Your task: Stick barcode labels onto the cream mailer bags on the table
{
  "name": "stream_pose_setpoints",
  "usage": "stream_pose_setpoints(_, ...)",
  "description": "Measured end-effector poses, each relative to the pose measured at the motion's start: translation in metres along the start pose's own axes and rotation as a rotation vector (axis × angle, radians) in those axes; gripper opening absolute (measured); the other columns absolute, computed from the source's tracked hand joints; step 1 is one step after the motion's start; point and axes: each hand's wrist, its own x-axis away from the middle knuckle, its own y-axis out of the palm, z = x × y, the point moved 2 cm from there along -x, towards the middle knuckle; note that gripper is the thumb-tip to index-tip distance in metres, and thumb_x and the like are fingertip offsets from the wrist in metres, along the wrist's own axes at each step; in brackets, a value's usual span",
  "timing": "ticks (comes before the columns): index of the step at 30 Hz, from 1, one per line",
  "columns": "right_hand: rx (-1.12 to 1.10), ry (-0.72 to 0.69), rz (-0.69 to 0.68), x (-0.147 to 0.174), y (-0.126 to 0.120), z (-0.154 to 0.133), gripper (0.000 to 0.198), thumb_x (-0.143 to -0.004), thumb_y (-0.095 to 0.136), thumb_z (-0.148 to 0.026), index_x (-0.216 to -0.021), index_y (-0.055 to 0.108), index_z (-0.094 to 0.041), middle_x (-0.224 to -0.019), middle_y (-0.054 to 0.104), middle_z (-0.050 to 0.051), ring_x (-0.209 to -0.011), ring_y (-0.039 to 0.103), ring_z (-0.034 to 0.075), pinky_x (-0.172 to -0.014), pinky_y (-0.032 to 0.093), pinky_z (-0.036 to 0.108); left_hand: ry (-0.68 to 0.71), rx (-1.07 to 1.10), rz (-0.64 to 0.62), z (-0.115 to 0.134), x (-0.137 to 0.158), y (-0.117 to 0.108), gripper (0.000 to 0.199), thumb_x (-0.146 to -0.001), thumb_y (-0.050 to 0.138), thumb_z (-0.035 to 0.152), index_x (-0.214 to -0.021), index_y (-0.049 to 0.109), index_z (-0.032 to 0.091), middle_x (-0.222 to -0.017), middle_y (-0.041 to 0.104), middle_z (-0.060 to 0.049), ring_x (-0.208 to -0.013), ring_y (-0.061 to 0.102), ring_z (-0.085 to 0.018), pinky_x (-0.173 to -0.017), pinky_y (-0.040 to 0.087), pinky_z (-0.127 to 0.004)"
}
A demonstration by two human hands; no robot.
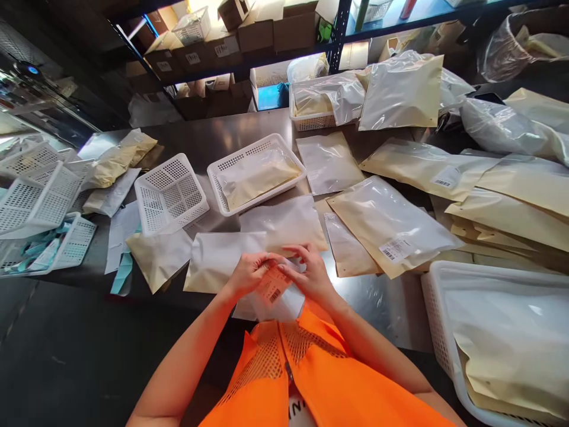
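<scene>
A small clear plastic bag with an orange-tinted barcode label (272,286) is held up in front of my chest, its upper edge between my two hands. My left hand (252,274) is closed, thumb and forefinger pinching that edge. My right hand (312,277) meets it from the other side, its thumb and curled fingers on the bag's upper corner; the exact grip is partly hidden. Just beyond lie a white-and-cream packing bag (288,222) and another flat bag (224,255). More clear plastic (287,305) shows below the label at the table edge.
White perforated baskets (171,196) and a shallow basket (256,204) holding a bag stand behind my hands. Labelled bags (395,222) pile up to the right, above a large filled basket (438,332). Stacked baskets (35,196) sit left; a shelf with cartons (255,35) rises behind.
</scene>
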Motion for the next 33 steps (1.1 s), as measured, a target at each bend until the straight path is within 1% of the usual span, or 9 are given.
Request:
stream_pose_setpoints(4, -0.187, 0.163, -0.342, -0.003, -0.001, 0.015, 0.034, -0.074, 0.070, -0.049, -0.078, 0.069, -0.015, -0.067, 0.063, 0.001, -0.060, 0.055, 0.013, -0.054, 0.043, 0.023, -0.029, -0.170, -0.013, -0.006, 0.004, 0.005, 0.043, -0.086, 0.051, 0.045, -0.056, 0.062, 0.016, -0.049, 0.049, 0.002, -0.049, 0.041, -0.010, -0.049, 0.028, -0.024)
stream_pose_setpoints(7, -0.199, 0.278, -0.392, -0.001, 0.003, 0.040, 0.034, -0.070, 0.072, -0.047, -0.072, 0.068, -0.014, -0.063, 0.064, 0.002, -0.057, 0.057, 0.013, -0.050, 0.041, 0.022, -0.110, -0.170, -0.081, -0.024, 0.012, 0.006, 0.052, -0.083, 0.051, 0.053, -0.048, 0.047, 0.016, -0.047, 0.034, 0.004, -0.049, 0.029, -0.009, -0.047, 0.020, -0.025)
stream_pose_setpoints(9, -0.143, 0.328, -0.367, -0.002, 0.001, 0.065, 0.030, -0.068, 0.072, -0.044, -0.070, 0.068, -0.014, -0.061, 0.065, 0.002, -0.056, 0.056, 0.013, -0.049, 0.040, 0.021, -0.221, -0.150, -0.151, -0.039, 0.021, 0.004, 0.051, -0.081, 0.052, 0.056, -0.050, 0.047, 0.017, -0.051, 0.034, 0.004, -0.052, 0.030, -0.010, -0.048, 0.020, -0.025)
stream_pose_setpoints(12, -0.012, 0.413, -0.196, -0.018, -0.014, 0.112, 0.025, -0.069, 0.068, -0.039, -0.067, 0.068, -0.014, -0.062, 0.066, 0.003, -0.057, 0.057, 0.014, -0.050, 0.039, 0.022, -0.398, -0.126, -0.206, -0.067, 0.043, 0.000, 0.050, -0.078, 0.053, 0.060, -0.054, 0.050, 0.016, -0.054, 0.038, 0.003, -0.054, 0.031, -0.011, -0.050, 0.022, -0.025)
stream_pose_setpoints(17, 0.082, 0.485, 0.051, -0.067, -0.041, 0.168, 0.029, -0.069, 0.066, -0.043, -0.072, 0.064, -0.014, -0.070, 0.067, 0.004, -0.066, 0.059, 0.016, -0.056, 0.041, 0.024, -0.578, -0.063, -0.146, -0.110, 0.083, -0.001, 0.058, -0.072, 0.050, 0.071, -0.058, 0.054, 0.015, -0.055, 0.041, 0.002, -0.056, 0.034, -0.013, -0.051, 0.023, -0.024)
stream_pose_setpoints(21, 0.224, 0.490, 0.086, -0.098, -0.037, 0.176, 0.032, -0.069, 0.068, -0.048, -0.069, 0.060, -0.016, -0.070, 0.065, 0.003, -0.065, 0.057, 0.015, -0.058, 0.038, 0.024, -0.632, -0.098, -0.083, -0.124, 0.096, -0.003, 0.060, -0.072, 0.047, 0.074, -0.059, 0.053, 0.016, -0.056, 0.038, 0.003, -0.058, 0.034, -0.013, -0.053, 0.023, -0.024)
stream_pose_setpoints(26, 0.445, 0.602, 0.084, -0.108, -0.021, 0.173, 0.033, -0.073, 0.067, -0.052, -0.073, 0.061, -0.019, -0.080, 0.068, 0.005, -0.077, 0.060, 0.019, -0.062, 0.037, 0.026, -0.636, -0.132, -0.085, -0.121, 0.091, -0.006, 0.056, -0.075, 0.047, 0.069, -0.059, 0.052, 0.016, -0.058, 0.038, 0.002, -0.060, 0.034, -0.013, -0.054, 0.023, -0.025)
stream_pose_setpoints(30, 0.645, 0.645, 0.044, -0.108, -0.014, 0.167, 0.042, -0.075, 0.064, -0.060, -0.092, 0.062, -0.022, -0.091, 0.069, 0.009, -0.089, 0.064, 0.025, -0.071, 0.042, 0.031, -0.640, -0.165, -0.123, -0.120, 0.083, -0.008, 0.054, -0.076, 0.046, 0.067, -0.061, 0.054, 0.015, -0.059, 0.037, 0.002, -0.060, 0.034, -0.014, -0.054, 0.023, -0.025)
stream_pose_setpoints(33, 0.719, 0.643, 0.022, -0.109, -0.015, 0.160, 0.064, -0.074, 0.061, -0.067, -0.115, 0.052, -0.019, -0.096, 0.068, 0.013, -0.093, 0.065, 0.030, -0.076, 0.044, 0.037, -0.637, -0.191, -0.145, -0.119, 0.077, -0.007, 0.054, -0.076, 0.045, 0.067, -0.060, 0.052, 0.016, -0.059, 0.036, 0.002, -0.061, 0.033, -0.014, -0.054, 0.022, -0.025)
